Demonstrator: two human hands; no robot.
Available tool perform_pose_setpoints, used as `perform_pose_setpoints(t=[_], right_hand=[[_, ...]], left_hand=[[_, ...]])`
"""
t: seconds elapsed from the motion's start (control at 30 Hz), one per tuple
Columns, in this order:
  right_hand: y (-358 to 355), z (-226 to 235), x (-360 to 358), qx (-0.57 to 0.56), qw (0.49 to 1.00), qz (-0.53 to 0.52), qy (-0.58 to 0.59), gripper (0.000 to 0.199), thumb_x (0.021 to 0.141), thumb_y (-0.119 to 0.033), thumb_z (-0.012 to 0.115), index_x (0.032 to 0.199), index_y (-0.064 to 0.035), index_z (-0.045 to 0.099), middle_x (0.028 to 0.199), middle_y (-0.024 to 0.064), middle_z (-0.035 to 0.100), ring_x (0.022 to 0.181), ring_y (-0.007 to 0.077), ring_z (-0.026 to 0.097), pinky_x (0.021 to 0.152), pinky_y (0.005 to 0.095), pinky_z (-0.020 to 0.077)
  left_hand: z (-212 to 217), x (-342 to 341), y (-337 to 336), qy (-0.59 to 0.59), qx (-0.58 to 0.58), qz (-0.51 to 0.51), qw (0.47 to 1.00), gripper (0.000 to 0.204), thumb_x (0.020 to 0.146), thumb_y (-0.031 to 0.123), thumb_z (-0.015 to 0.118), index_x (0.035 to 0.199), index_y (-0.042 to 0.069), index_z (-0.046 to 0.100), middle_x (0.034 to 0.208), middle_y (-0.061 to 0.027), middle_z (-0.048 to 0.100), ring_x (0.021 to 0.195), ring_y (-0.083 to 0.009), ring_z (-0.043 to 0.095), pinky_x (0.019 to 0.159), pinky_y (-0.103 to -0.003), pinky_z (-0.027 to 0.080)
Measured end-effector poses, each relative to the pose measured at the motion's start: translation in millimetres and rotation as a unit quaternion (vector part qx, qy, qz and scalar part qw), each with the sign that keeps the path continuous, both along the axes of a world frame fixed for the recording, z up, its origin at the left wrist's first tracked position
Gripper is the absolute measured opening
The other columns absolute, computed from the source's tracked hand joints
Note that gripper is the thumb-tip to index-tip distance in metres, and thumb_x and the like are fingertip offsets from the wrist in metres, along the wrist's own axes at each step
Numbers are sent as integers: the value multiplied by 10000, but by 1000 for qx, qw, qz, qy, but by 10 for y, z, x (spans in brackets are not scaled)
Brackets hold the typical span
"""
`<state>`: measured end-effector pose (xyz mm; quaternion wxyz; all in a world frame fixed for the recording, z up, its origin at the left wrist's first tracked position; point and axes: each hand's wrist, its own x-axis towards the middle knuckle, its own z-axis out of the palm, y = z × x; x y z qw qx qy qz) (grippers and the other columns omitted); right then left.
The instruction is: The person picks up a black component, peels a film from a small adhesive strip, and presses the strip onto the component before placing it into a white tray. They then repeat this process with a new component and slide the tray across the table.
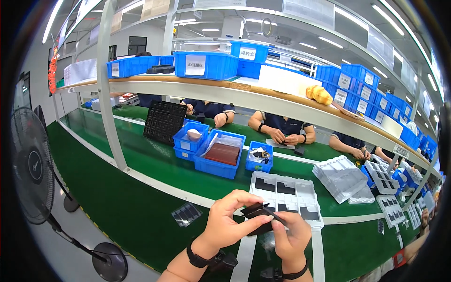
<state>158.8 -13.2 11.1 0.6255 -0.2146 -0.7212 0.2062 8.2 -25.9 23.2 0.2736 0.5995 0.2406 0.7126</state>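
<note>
Both my hands are raised over the green bench, closed on a thin black piece (256, 218) that looks like flat panels parted in a V; its exact kind I cannot make out. My left hand (225, 221) pinches it between thumb and fingers from the left. From the right, my right hand (292, 235) grips its other edge, thumb on top. Just beyond them lies a white plastic tray (308, 192) with compartments, several holding flat black pieces (286, 188). Below my left hand, near the wrist, sits a dark object (224, 261), partly hidden by the arm.
Beyond the tray stand blue bins (216, 171) with reddish-brown sheets and small parts. A sheet of dark squares (186, 215) lies at left. Stacked clear trays (340, 176) stand right. A shelf post (108, 94) and fan (33, 164) flank the left. Co-workers sit opposite.
</note>
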Motion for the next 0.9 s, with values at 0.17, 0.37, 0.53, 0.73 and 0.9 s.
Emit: perform_pose_setpoints(t=[0.17,0.37,0.53,0.73,0.9], right_hand=[[10,-44,23,23,999,-42,3,133,730,-28,656,841,24,604,681,63,629,568,101,582,510,198,435],[-21,6,47,-94,993,26,61,116,774,-32,622,857,41,589,710,65,624,580,53,541,498,164,390],[-1,-10,37,-241,940,168,173,132,798,-27,593,888,65,564,713,49,608,599,47,512,559,163,388],[66,-111,15,-350,852,306,241,135,822,-59,561,886,59,567,780,79,612,640,93,549,635,212,434],[55,-64,-15,-403,800,377,235,168,850,-124,520,880,38,551,756,109,601,614,149,569,611,255,466]], left_hand=[[14,-13,-21,-75,-98,-178,976,178,745,-3,644,916,-22,598,964,-93,595,887,-137,565,824,-280,439],[26,-24,-20,-139,-91,-285,944,269,874,151,499,1046,-41,574,1083,-160,557,989,-219,538,876,-325,409],[-36,-11,18,-171,-84,-350,917,425,920,295,365,1080,-54,548,1138,-185,523,1048,-259,499,934,-366,350],[-60,43,49,-150,-79,-300,939,568,922,411,220,1039,-17,576,1088,-239,522,1082,-348,459,926,-433,353],[-76,20,101,-134,-65,-289,946,570,922,401,211,1019,-21,581,1051,-214,549,1081,-345,459,942,-439,329]])
